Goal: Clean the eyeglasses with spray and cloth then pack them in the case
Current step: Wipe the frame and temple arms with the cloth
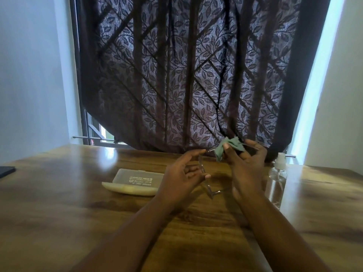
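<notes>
Above the middle of the wooden table (78, 203), my left hand (182, 177) holds thin clear-framed eyeglasses (206, 185) by the frame, between thumb and fingertips. My right hand (245, 163) pinches a small green cloth (225, 148) round one temple arm of the glasses. The glasses hang tilted, their lower end close over the table. A pale, translucent eyeglass case (135, 182) lies open on the table to the left of my hands. To the right of my right wrist stands a clear spray bottle (277, 181) with a white pump.
A dark leaf-patterned curtain (186, 75) hangs right behind the table's far edge. A dark flat object (6, 170) lies at the table's left edge. White walls stand at both sides.
</notes>
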